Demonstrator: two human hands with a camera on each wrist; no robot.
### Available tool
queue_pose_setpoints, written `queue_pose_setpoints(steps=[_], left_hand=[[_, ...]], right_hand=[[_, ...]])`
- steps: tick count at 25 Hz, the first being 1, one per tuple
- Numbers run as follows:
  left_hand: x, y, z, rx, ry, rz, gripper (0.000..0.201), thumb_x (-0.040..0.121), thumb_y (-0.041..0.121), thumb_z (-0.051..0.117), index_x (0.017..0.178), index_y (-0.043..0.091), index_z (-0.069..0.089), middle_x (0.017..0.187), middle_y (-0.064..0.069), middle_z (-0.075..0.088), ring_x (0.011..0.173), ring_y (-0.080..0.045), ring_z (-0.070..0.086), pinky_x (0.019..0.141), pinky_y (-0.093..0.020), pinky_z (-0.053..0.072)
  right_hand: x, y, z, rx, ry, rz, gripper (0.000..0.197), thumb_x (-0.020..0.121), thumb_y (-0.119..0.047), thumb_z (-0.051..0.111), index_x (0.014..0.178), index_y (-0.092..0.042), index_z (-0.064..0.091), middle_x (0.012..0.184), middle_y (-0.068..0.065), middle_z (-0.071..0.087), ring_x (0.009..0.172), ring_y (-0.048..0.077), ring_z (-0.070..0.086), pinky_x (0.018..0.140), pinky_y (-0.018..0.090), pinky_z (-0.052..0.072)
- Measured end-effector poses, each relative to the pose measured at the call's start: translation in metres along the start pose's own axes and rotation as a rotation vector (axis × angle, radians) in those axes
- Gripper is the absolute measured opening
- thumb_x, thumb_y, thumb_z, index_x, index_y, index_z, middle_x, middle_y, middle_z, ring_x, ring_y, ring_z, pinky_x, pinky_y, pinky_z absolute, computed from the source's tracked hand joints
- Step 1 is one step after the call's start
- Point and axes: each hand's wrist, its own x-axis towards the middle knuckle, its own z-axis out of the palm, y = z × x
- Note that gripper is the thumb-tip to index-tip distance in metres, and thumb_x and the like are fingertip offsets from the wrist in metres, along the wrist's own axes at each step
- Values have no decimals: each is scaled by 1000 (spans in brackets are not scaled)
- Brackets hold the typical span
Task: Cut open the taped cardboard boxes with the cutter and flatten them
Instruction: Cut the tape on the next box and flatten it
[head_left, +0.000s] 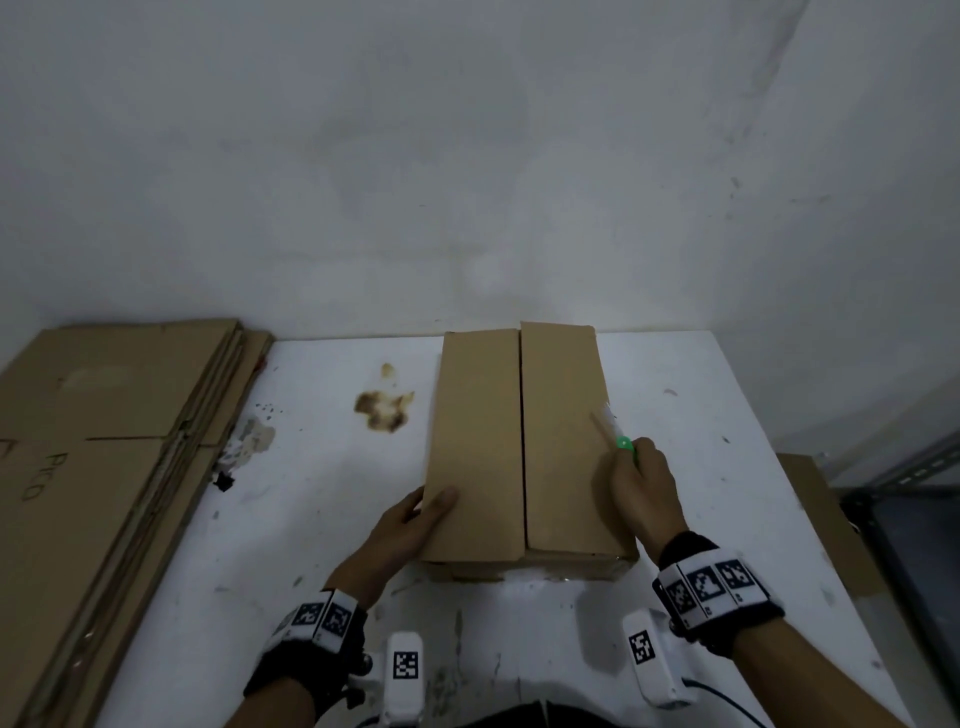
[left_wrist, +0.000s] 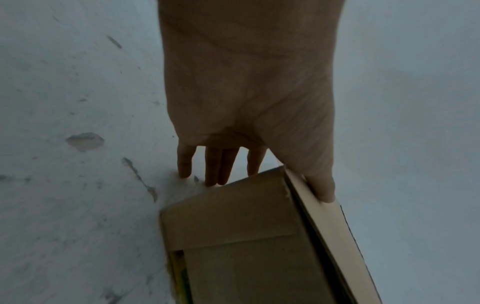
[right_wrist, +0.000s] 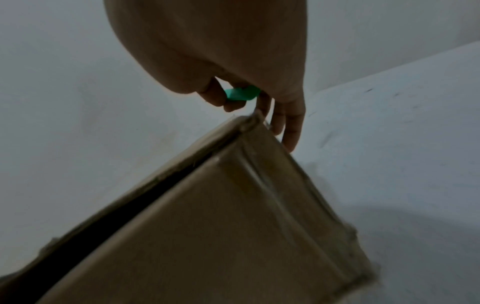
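- The head camera looked forward and down from above onto the scuffed white table and the plain brown cardboard box, with the grey wall behind.
- Each wrist camera looked along its hand, close up, at that same box from opposite sides.

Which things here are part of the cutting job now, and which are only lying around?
In use: cardboard box; green cutter held by right hand; left hand steadying the box.

Lying about: flattened cardboard stack; brown stain on white table; metal shelf.
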Motion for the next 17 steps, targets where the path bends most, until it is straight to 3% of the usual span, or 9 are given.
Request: queue_pose_setpoints(steps=[2, 4, 6, 10, 12, 15, 17], left_hand=[[-3, -2, 3, -40, -27, -13, 78, 77, 73, 66, 143, 33, 50, 117, 16, 63, 106, -9, 63, 83, -27, 53], [-9, -2, 6, -66, -51, -11, 90, 60, 80, 69, 139, 39, 50, 126, 12, 63, 111, -14, 62, 88, -35, 54], [-12, -2, 11, -95, -60, -15, 94, 54, 80, 70, 138, 41, 50, 129, 10, 62, 114, -17, 61, 92, -39, 53], [-13, -1, 14, -132, -51, -63, 88, 63, 74, 77, 138, 40, 48, 132, 8, 58, 118, -21, 55, 95, -46, 48], [-15, 2, 12, -153, -43, -84, 87, 62, 71, 80, 136, 38, 49, 132, 6, 57, 120, -24, 53, 98, -51, 47], [-24, 17, 5, -191, -52, -63, 84, 55, 68, 80, 128, 33, 58, 128, 4, 61, 118, -26, 56, 100, -56, 48], [-29, 29, -2, -235, -57, -45, 69, 66, 62, 79, 126, 33, 60, 126, 0, 63, 115, -28, 58, 98, -56, 50]], right_hand=[[-5, 6, 3, 29, -28, 55, 25, 106, -24, 33, 95, -6, 46, 98, 11, 51, 90, 26, 50, 76, 35, 38], [-11, 11, 3, 83, -79, 121, 26, 104, -30, 37, 101, -5, 45, 100, 10, 54, 88, 21, 52, 71, 33, 40], [-16, 14, 0, 110, -147, 201, 28, 101, -36, 44, 104, -9, 43, 100, 5, 56, 86, 16, 53, 66, 31, 42], [-17, 13, -4, 136, -165, 231, 29, 95, -39, 57, 96, -14, 41, 104, 7, 57, 88, 18, 56, 69, 34, 46], [-20, 7, -9, 130, -161, 184, 32, 93, -38, 63, 98, -14, 42, 106, 5, 57, 90, 16, 57, 69, 33, 48], [-32, -6, -23, 171, -149, 78, 42, 89, -40, 71, 105, -13, 43, 117, -1, 57, 100, 18, 61, 78, 34, 52], [-39, -20, -32, 211, -129, 16, 39, 87, -43, 72, 100, -20, 44, 122, -5, 55, 103, 17, 62, 79, 33, 52]])
